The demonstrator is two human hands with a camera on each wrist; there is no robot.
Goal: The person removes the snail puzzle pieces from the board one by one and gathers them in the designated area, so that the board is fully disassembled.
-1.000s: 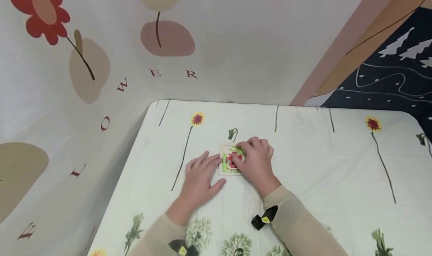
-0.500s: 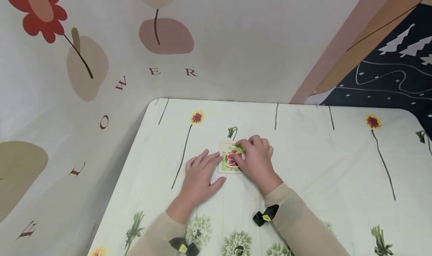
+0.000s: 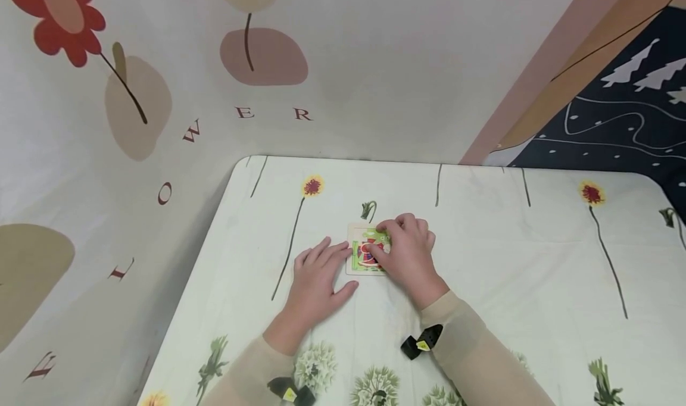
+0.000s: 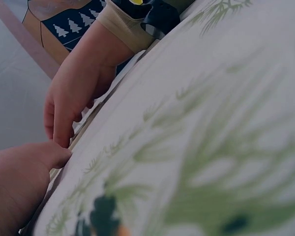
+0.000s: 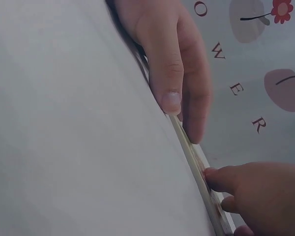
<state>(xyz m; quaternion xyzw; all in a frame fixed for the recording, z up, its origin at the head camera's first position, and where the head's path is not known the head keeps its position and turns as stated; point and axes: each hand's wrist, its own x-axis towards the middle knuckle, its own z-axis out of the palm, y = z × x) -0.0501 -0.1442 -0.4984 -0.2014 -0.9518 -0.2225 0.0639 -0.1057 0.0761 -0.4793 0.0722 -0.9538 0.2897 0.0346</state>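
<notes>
A small square puzzle board with a green and red picture lies flat on the table between both hands. My left hand rests palm down beside it, fingers stretched, fingertips at the board's left edge. From the right, my right hand reaches over the board, thumb and index finger bent down on a red and green puzzle piece. Its palm covers the board's right side. The right wrist view shows the board edge-on, with the right fingertips on its top face.
A white cloth with printed flowers covers the table. Behind and to the left hangs a pale printed curtain, with a dark tree-patterned cloth at the right. Each sleeve carries a black wrist camera.
The red piece under the right thumb has turned slightly and now lies flatter in the picture. Both hands stay nearly where they were; the head view has shifted a little.
</notes>
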